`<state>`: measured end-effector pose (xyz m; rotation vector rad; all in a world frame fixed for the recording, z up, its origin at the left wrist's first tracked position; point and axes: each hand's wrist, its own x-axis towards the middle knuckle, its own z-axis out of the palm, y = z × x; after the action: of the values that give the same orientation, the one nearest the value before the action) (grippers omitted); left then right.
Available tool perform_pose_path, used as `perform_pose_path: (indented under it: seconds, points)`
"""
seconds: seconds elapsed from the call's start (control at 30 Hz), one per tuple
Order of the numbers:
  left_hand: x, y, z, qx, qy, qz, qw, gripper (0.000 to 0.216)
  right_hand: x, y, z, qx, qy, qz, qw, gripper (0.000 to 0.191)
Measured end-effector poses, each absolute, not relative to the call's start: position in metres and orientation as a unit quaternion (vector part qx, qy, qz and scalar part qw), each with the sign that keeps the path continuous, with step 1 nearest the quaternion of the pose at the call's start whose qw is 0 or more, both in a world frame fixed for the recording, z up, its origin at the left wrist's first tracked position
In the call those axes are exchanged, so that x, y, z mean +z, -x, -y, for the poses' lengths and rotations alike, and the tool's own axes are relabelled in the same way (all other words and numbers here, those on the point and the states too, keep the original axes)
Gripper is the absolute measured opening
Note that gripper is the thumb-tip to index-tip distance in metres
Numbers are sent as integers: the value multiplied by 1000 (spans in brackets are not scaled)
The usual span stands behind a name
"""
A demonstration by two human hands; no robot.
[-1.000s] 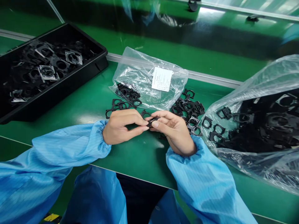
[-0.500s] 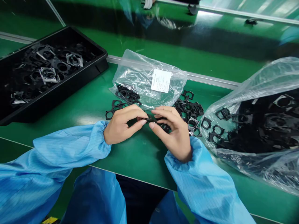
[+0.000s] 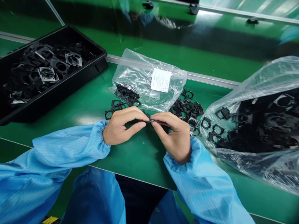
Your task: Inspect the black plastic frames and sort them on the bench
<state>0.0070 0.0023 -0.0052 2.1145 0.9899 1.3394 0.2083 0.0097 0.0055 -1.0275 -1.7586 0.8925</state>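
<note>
Between my two hands, low over the green table, is a thin black plastic part [image 3: 150, 121], seen nearly edge-on. My left hand [image 3: 125, 125] pinches its left end between thumb and fingertips. On the other end the thumb and fingers of my right hand [image 3: 174, 132] are closed. Most of the part's face is hidden by its tilt and my fingers. Just beyond my left hand lie several flat black ring-shaped frames [image 3: 116, 105]. A heap of similar black frames [image 3: 188, 107] lies beyond my right hand.
A clear plastic bag [image 3: 137, 71] with a white label and black parts lies behind my hands. At left stands a black bin [image 3: 77, 73] of frames, some silvery. A large open clear bag [image 3: 224, 102] full of black frames takes up the right side.
My right hand's fingers have come down and closed on the black part, where they were more spread before. The part now looks flatter, seen edge-on. My left hand keeps its pinch.
</note>
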Motion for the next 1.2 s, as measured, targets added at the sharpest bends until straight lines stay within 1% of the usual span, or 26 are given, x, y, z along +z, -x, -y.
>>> perform_pose_path:
  seconds: [0.13, 0.27, 0.57, 0.83, 0.93, 1.2]
  points:
    - [-4, -8, -3, 482, -773, -348, 221, 8, 4, -209, -9, 373, 424, 697, 442, 12]
    - [-3, -7, -4, 470, -788, -338, 208, 3, 1, -208, -10, 362, 419, 706, 441, 14]
    - [-2, -7, -3, 459, -794, -337, 212, 3, 0, -207, -8, 328, 409, 730, 438, 16]
    - [-2, -8, -3, 456, -795, -343, 205, 4, 1, -207, -8, 319, 417, 736, 427, 14]
    - [-2, -7, -3, 455, -794, -346, 207, 2, 2, -206, -8, 324, 435, 722, 430, 12]
    - [-4, -7, -4, 475, -759, -397, 199, 5, 6, -205, -7, 374, 448, 686, 434, 8]
